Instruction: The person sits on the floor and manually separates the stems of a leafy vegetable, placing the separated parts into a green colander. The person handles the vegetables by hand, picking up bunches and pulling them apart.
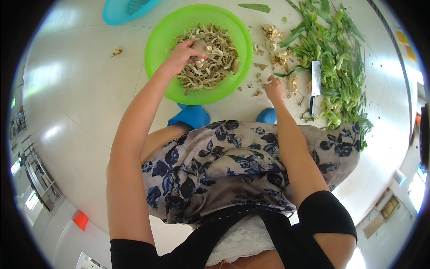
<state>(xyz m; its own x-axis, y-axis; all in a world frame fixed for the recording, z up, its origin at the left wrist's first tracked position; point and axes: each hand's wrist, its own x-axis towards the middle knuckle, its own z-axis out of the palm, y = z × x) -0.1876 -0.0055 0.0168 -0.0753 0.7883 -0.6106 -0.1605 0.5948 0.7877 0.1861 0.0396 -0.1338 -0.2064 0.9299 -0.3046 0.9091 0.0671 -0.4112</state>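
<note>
A green plastic basket [161,79] stands on the tiled floor, holding a heap of torn mushroom strips [218,72]. Over that heap my left hand [188,55] grips a small cluster of whole mushrooms [200,48], with pale stems showing near the fingertips. My right hand [274,89] is low over the floor to the right of the basket, close to scattered mushroom scraps [258,93]. Its fingers look bent, and whether they hold a small piece cannot be told. Several mushroom root clumps [278,59] lie beyond it.
A cleaver [315,79] with a black handle lies right of my right hand, against a long pile of leafy greens [339,60]. A blue plastic basket [114,13] is at the top left. Blue slippers [191,117] are on my feet, just below the green basket.
</note>
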